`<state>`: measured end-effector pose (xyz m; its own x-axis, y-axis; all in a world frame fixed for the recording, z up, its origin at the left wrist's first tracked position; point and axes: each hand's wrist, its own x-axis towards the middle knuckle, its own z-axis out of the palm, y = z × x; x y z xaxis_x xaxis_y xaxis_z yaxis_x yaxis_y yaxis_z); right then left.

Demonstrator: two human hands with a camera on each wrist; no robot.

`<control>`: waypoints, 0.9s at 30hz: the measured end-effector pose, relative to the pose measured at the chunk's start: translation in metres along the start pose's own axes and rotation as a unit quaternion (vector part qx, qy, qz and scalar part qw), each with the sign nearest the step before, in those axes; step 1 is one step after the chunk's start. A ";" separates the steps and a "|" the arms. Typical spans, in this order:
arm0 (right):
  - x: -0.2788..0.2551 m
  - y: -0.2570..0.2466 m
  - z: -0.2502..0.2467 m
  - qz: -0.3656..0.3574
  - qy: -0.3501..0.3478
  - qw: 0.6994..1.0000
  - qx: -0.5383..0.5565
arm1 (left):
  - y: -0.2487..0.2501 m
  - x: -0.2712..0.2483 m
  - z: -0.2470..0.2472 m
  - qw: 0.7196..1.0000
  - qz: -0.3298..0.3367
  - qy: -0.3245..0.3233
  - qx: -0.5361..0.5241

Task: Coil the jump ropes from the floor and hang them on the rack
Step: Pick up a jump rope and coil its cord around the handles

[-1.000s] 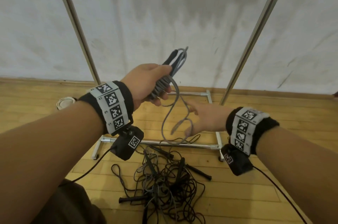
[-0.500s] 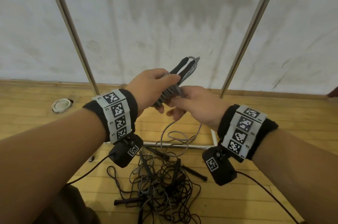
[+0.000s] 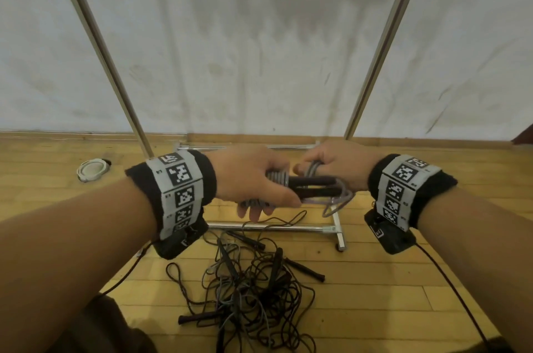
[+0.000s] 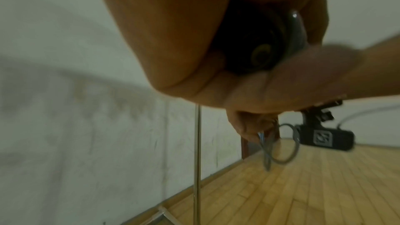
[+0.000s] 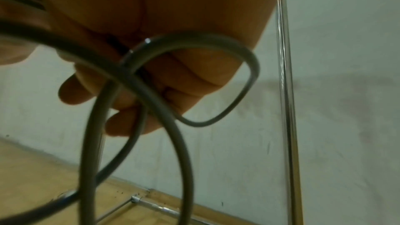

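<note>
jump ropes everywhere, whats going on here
A person is bundling a grey jump rope in front of a metal rack. The left hand grips the dark handles with cord wound round them, while the right hand holds a loop of the same cord at the other end. Nothing visibly hangs on the rack yet, though its top is out of view. A tangled pile of ropes lies on the wooden floor below.
</note>
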<state>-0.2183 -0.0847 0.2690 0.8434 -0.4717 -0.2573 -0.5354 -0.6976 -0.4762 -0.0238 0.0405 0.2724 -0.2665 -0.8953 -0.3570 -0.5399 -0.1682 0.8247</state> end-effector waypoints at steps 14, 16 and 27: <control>-0.014 -0.073 0.000 -0.005 0.087 0.965 -0.248 | -0.010 0.026 0.014 0.961 -0.117 0.160 0.194; -0.012 -0.073 0.005 -0.008 0.080 0.972 -0.221 | -0.013 0.026 0.009 0.962 -0.112 0.180 0.172; -0.010 -0.043 0.012 0.030 0.045 0.991 0.125 | -0.005 0.009 -0.012 0.932 0.013 0.212 -0.295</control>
<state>-0.2029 -0.0435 0.2815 0.7972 -0.5622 -0.2201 -0.5465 -0.5169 -0.6589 -0.0139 0.0284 0.2700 0.1327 -0.9638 -0.2313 0.0288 -0.2295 0.9729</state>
